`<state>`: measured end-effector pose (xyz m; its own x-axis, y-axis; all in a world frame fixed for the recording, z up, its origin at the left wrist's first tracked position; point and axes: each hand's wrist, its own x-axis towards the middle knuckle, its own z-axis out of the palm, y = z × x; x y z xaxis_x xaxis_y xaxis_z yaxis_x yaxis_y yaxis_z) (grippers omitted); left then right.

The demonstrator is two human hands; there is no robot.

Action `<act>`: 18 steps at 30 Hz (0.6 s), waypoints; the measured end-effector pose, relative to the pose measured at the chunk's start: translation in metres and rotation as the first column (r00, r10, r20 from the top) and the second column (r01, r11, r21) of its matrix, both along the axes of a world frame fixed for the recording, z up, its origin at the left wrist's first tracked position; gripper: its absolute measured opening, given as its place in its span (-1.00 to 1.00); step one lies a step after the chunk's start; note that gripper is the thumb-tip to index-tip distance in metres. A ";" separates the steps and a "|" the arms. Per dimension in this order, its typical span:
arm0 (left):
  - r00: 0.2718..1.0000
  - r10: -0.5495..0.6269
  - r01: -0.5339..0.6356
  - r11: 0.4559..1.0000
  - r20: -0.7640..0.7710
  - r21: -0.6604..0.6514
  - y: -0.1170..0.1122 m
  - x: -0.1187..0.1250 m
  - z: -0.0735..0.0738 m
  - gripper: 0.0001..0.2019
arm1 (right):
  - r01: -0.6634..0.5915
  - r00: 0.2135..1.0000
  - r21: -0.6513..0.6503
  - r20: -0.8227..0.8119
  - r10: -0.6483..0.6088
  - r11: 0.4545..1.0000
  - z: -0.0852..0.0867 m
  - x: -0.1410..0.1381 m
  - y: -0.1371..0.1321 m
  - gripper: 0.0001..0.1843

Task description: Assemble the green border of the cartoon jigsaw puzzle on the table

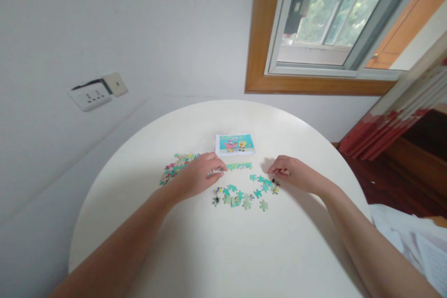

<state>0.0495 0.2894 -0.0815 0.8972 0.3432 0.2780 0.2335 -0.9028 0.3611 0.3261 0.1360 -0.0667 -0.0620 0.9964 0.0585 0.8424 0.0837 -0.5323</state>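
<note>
My left hand (203, 173) is at the left end of a joined strip of jigsaw pieces (239, 166), thumb and forefinger drawn together on a small puzzle piece that is mostly hidden. To the right of the strip, my right hand (291, 172) is curled with its fingertips low over the table. Whatever those fingers hold, if anything, is hidden. Just beside them is a small cluster of teal and dark pieces (266, 185). Loose teal and pale green pieces (234, 199) are scattered nearer to me. A picture card (236, 144) with two cartoon figures lies behind the strip.
A heap of mixed puzzle pieces (174, 167) lies to the left, partly behind my left hand. Everything rests on a round white table (223, 256) against the wall. A wall socket (92, 96), a window and a red-and-white curtain (391, 123) are around it.
</note>
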 end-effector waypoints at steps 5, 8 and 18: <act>1.000 -0.004 0.004 1.000 -0.014 0.005 0.000 -0.001 0.003 -0.84 | -0.007 1.000 -0.101 -0.010 0.006 0.995 0.003 0.008 -0.007 -0.73; 1.000 -0.020 0.020 1.000 -0.010 0.004 -0.001 0.000 0.004 -0.84 | -0.049 0.998 -0.142 -0.054 0.041 0.989 0.007 0.009 -0.011 -0.75; 0.999 -0.023 0.023 1.000 -0.045 -0.013 -0.008 0.000 0.012 -0.83 | -0.038 0.998 -0.152 -0.050 0.031 0.988 0.010 0.002 -0.012 -0.80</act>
<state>0.0499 0.2816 -0.0695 0.9163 0.3257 0.2329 0.2291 -0.9035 0.3622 0.3277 0.1235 -0.0566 -0.0974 0.9911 -0.0910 0.8137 0.0267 -0.5807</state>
